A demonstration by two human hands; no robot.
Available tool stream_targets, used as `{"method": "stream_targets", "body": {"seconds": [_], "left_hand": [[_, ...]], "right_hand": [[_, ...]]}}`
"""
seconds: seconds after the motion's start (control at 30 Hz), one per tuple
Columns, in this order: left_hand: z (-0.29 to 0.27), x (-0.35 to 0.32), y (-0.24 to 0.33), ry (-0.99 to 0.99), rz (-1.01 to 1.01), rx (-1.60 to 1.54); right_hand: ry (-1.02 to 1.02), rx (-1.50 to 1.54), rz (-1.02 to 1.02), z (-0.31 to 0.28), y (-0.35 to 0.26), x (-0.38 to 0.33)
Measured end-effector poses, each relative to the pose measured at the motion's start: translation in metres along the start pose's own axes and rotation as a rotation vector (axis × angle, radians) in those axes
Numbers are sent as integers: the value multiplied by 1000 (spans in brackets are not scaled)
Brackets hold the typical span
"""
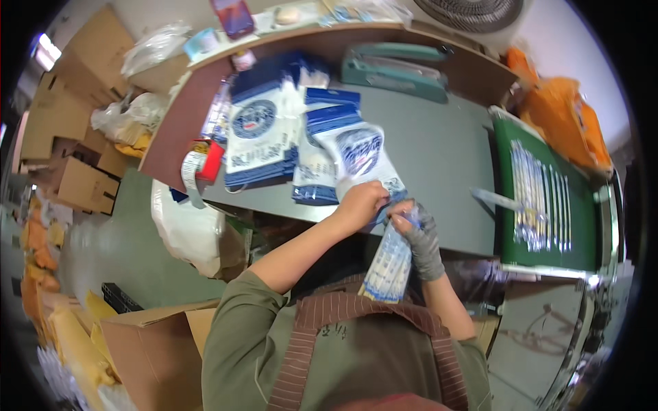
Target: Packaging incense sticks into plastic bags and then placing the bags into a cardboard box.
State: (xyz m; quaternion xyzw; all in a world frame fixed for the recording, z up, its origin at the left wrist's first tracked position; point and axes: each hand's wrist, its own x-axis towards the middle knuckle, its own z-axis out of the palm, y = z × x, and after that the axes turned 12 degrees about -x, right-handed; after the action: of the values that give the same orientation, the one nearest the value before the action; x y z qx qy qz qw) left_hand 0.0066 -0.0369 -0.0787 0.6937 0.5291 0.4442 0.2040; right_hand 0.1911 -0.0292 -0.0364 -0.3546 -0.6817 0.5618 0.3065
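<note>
My left hand (pixel 362 207), bare, is closed on the lower end of a blue-and-white printed plastic bag (pixel 362 152) at the table's front edge. Right beside it, my right hand (pixel 419 236) wears a grey fingerless glove. Its fingers grip the top of a bundle of slim wrapped sticks (pixel 389 266), white and blue, which hangs down in front of my apron. The bag's end and the bundle's top meet between my hands, and I cannot tell whether they touch. Flat bags of the same print (pixel 315 171) lie under and behind the held bag.
A thick stack of printed bags (pixel 260 130) lies at the left on the grey table (pixel 456 164). A green bag sealer (pixel 394 70) stands at the back. To the right, a green tray (pixel 582 240) bears rows of slim sticks (pixel 538 198). A red tape dispenser (pixel 209 161) sits at the left edge.
</note>
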Motion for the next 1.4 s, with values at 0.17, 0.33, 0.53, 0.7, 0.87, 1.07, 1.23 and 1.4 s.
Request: {"method": "stream_targets", "body": {"seconds": [0.17, 0.33, 0.53, 0.7, 0.87, 1.07, 1.23, 1.4], "left_hand": [[25, -4, 0, -234, -223, -362], [32, -18, 4, 80, -534, -603], [30, -15, 72, 158, 203, -65], [18, -80, 89, -218, 344, -150], [22, -112, 63, -62, -55, -39], [38, -40, 48, 336, 0, -244], [29, -75, 49, 171, 3, -125], [18, -18, 40, 161, -57, 101]], "right_hand": [[5, 73, -79, -4, 4, -4], [-7, -153, 31, -7, 62, 4], [138, -530, -73, 8, 62, -21], [-43, -107, -36, -9, 80, -114], [197, -856, 131, -12, 54, -92], [329, -909, 95, -21, 44, -2], [545, -967, -413, -32, 71, -50], [356, -1175, -93, -36, 25, -15]]}}
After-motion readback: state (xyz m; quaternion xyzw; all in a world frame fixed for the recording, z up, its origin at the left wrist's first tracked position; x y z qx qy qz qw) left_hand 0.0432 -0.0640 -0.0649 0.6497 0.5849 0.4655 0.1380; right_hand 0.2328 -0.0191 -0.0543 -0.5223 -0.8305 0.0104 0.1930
